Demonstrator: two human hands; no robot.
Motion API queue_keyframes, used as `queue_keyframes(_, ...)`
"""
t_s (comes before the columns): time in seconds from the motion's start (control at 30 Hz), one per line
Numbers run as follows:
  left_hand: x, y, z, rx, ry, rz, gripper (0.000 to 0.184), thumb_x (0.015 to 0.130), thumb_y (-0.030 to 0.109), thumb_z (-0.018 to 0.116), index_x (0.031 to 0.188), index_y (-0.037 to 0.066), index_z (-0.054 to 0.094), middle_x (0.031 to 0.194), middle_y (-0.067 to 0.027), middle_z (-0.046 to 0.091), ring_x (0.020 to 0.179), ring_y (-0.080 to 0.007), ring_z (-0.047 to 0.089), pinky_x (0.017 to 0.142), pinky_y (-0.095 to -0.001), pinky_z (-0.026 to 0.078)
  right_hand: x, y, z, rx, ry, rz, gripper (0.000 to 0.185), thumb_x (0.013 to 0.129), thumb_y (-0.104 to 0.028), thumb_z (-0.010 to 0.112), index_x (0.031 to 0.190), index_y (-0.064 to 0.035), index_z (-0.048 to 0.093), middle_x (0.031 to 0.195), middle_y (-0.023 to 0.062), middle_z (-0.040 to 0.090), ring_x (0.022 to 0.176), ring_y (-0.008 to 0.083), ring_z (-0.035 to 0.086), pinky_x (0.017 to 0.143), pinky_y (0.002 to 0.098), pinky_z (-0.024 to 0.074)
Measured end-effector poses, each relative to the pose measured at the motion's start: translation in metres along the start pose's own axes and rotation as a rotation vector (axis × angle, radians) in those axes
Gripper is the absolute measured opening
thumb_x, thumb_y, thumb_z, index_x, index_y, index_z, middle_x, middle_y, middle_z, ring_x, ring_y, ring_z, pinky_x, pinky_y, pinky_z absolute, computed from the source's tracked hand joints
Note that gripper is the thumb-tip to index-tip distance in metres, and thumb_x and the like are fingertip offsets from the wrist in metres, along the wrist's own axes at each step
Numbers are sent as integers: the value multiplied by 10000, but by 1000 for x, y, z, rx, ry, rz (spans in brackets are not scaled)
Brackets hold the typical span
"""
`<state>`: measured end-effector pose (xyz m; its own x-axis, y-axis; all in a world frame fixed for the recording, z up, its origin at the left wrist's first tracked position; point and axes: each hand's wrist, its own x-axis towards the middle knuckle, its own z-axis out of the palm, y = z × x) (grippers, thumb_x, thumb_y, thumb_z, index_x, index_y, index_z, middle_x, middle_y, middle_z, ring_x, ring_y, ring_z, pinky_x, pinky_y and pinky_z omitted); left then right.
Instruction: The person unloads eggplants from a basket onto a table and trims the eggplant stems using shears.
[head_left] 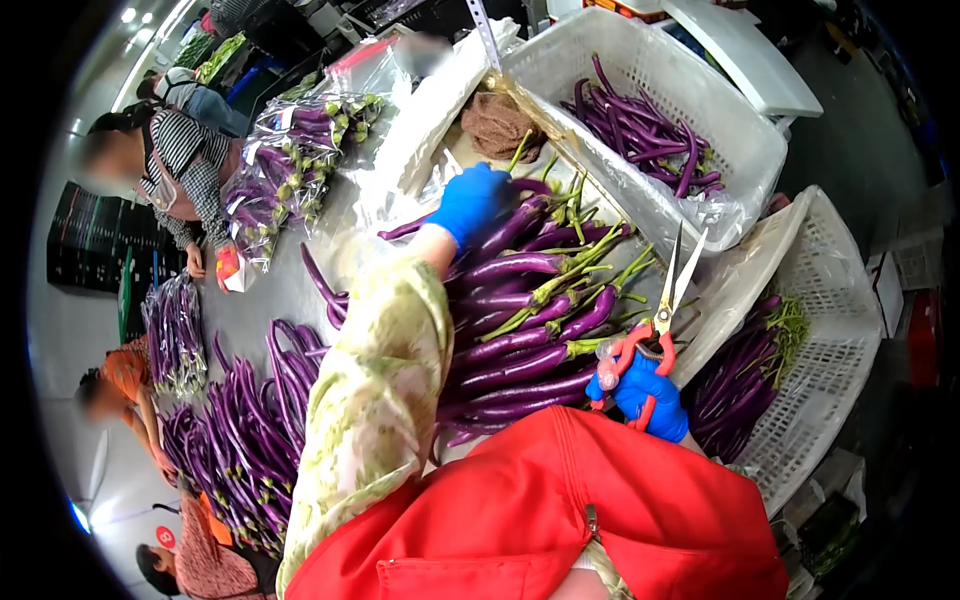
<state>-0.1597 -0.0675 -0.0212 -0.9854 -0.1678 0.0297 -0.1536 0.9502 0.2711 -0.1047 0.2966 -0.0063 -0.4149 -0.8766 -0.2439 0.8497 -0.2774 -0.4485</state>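
My left hand, in a blue glove, is closed around an eggplant at the far end of a pile of long purple eggplants on the metal table. Its fingertips are partly hidden. The pile's green stems point to the right. My right hand, also blue-gloved, grips a pair of scissors by their red handles. The scissor blades are spread and point up and away, beside the stems and touching none that I can make out.
A white crate holding eggplants stands at the far right, beside a brown cloth. A white basket with more eggplants is on my right. Bagged eggplants and loose eggplants lie leftward, where several people work.
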Motion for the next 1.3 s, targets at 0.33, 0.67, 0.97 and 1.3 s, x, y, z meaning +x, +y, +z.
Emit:
queue_keyframes(0.33, -50, 24, -53, -448, -183, -77, 412, 841, 196, 591, 1213, 35, 520, 1072, -140, 623, 919, -193, 582, 891, -313, 420, 9, -14, 23, -7, 21, 52, 281, 826, -114, 480, 1090, -37, 425, 867, 111, 520, 817, 252, 529, 734, 351, 432)
queue_keyframes(0.67, -31, 28, -31, -467, -343, -182, 375, 751, 261, 632, 1029, 9, 603, 885, -125, 646, 824, -198, 603, 758, -311, 456, 3, -7, 14, -101, -30, 24, 279, 819, -113, 540, 1072, -48, 441, 871, 86, 535, 814, 196, 561, 727, 297, 478)
queue_keyframes(0.97, -76, 25, -127, -963, -112, -348, 273, 764, 139, 666, 984, -14, 611, 789, -55, 632, 709, -123, 584, 680, -254, 473, 5, -51, 17, -869, 169, -263, 418, 759, -45, 665, 1146, -38, 510, 823, -29, 505, 752, 50, 482, 712, 213, 426)
queue_keyframes(1.3, -129, 92, -220, -1165, 80, -100, 352, 775, 155, 685, 1065, -19, 588, 870, -80, 653, 767, -148, 620, 728, -281, 502, 30, -68, 87, -992, -13, -304, 469, 793, -66, 645, 1228, -48, 469, 842, -38, 494, 759, 47, 468, 694, 206, 406)
